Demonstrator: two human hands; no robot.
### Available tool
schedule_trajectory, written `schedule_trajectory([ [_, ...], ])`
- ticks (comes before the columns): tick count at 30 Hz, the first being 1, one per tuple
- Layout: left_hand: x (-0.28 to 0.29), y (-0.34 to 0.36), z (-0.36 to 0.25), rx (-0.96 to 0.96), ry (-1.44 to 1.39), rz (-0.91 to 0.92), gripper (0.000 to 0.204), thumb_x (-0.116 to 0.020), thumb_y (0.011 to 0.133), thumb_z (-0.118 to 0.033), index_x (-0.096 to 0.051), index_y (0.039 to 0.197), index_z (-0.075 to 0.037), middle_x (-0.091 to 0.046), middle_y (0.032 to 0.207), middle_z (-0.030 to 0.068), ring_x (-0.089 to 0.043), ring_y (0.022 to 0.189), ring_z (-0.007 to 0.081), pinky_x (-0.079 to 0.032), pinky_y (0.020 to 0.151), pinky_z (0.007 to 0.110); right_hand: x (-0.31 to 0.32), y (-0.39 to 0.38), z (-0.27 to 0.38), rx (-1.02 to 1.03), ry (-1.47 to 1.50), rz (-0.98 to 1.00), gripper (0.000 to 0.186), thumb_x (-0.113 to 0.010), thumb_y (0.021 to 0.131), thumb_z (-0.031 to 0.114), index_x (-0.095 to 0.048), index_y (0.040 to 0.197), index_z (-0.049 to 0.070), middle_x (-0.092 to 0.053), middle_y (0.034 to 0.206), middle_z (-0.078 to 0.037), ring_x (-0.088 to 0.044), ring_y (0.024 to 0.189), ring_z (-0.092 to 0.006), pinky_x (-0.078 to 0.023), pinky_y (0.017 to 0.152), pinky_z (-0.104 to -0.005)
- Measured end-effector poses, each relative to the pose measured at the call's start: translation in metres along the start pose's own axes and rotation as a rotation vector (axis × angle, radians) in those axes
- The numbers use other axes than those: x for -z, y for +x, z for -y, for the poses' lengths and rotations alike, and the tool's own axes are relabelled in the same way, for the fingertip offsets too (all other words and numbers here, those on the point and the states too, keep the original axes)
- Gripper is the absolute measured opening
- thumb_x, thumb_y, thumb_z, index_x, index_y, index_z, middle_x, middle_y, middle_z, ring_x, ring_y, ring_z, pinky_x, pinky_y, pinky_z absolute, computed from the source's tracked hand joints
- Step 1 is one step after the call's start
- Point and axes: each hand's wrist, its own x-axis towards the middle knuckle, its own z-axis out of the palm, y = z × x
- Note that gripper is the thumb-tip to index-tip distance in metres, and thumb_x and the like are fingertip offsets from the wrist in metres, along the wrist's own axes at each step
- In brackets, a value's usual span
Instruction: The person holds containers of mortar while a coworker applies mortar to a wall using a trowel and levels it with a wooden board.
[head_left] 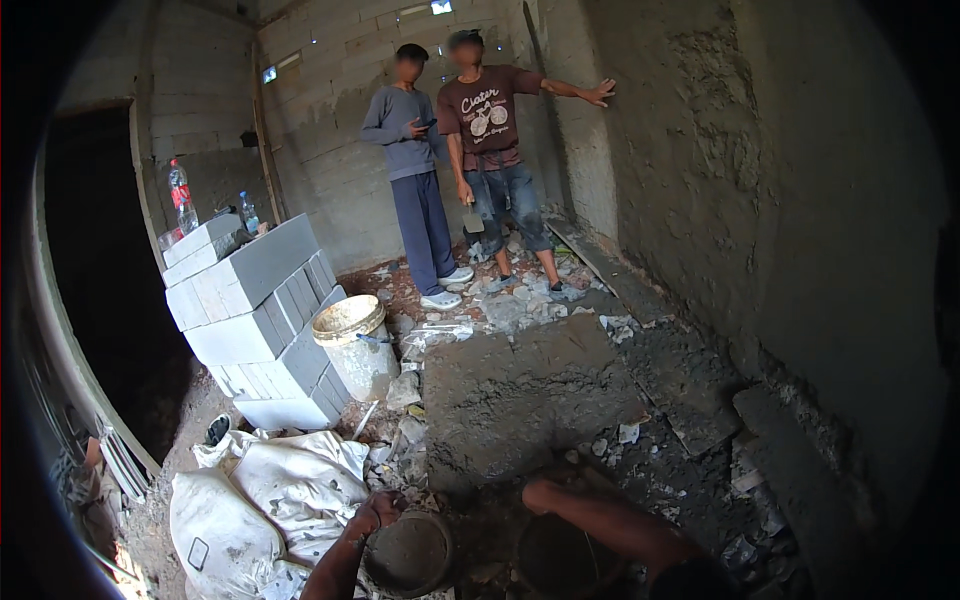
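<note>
At the bottom of the head view, my left hand is at the far left edge of a round bucket, its fingers curled at the rim. Grey wet mortar fills that bucket. My right hand bends down over the far edge of a second, darker round container; its fingers are hidden, so I cannot tell what they hold. Just beyond both hands lies a broad flat board coated with grey mortar.
White sacks lie at left, before stacked pale blocks topped by bottles. A stained white bucket stands beside them. Two people stand on rubble; one holds a trowel and reaches to the plastered right wall.
</note>
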Motion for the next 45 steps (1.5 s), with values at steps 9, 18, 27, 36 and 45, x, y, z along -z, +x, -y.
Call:
schedule_trajectory([
  [9, 0.071, 0.013, -0.104, 0.579, -0.134, 0.017, 0.054, -0.043, 0.082, -0.055, -0.065, 0.091, -0.006, -0.062, 0.084, 0.0203, -0.059, 0.088, 0.0353, -0.045, 0.078, 0.039, -0.046, -0.032, -0.023, -0.094, 0.128, -0.002, 0.013, -0.063, 0.062, 0.013, -0.068, 0.073, 0.01, -0.065, 0.079, -0.009, -0.062, 0.071, -0.0282, -0.051, 0.062, -0.0411],
  [18, 0.067, 0.011, -0.101, 0.55, -0.425, 0.117, 0.044, -0.044, 0.085, -0.046, -0.063, 0.098, -0.008, -0.063, 0.067, 0.0109, -0.062, 0.062, 0.0182, -0.048, 0.062, 0.031, -0.064, 0.002, -0.035, -0.149, 0.008, -0.388, 0.014, -0.064, 0.063, 0.016, -0.069, 0.075, 0.012, -0.066, 0.085, -0.008, -0.062, 0.076, -0.0264, -0.051, 0.064, -0.037],
  [27, 0.08, 0.002, -0.115, 0.515, -0.272, 0.159, 0.052, -0.046, 0.082, -0.054, -0.065, 0.095, -0.007, -0.064, 0.067, 0.0105, -0.061, 0.063, 0.0164, -0.048, 0.061, 0.031, -0.057, -0.023, -0.045, -0.189, 0.134, -0.206, 0.019, -0.067, 0.064, 0.02, -0.068, 0.081, 0.011, -0.066, 0.087, -0.007, -0.062, 0.079, -0.0242, -0.051, 0.066, -0.0362],
  [36, 0.097, 0.004, -0.143, 0.616, -0.357, 0.307, 0.057, -0.054, 0.075, -0.06, -0.067, 0.073, -0.005, -0.063, 0.062, 0.0082, -0.059, 0.059, 0.0159, -0.047, 0.06, 0.03, -0.059, -0.039, -0.034, -0.424, 0.254, -0.313, 0.019, -0.066, 0.066, 0.02, -0.068, 0.082, 0.01, -0.066, 0.087, -0.006, -0.062, 0.079, -0.0233, -0.051, 0.066, -0.0363],
  [45, 0.102, 0.0, -0.141, 0.557, -0.149, 0.229, 0.057, -0.063, 0.072, -0.055, -0.058, 0.051, -0.002, -0.053, 0.047, 0.0035, -0.047, 0.046, 0.0118, -0.04, 0.05, 0.031, -0.029, -0.112, -0.013, -0.274, -0.003, -0.426, 0.018, -0.065, 0.068, 0.021, -0.068, 0.083, 0.01, -0.066, 0.085, -0.006, -0.062, 0.078, -0.0221, -0.051, 0.065, -0.0365],
])
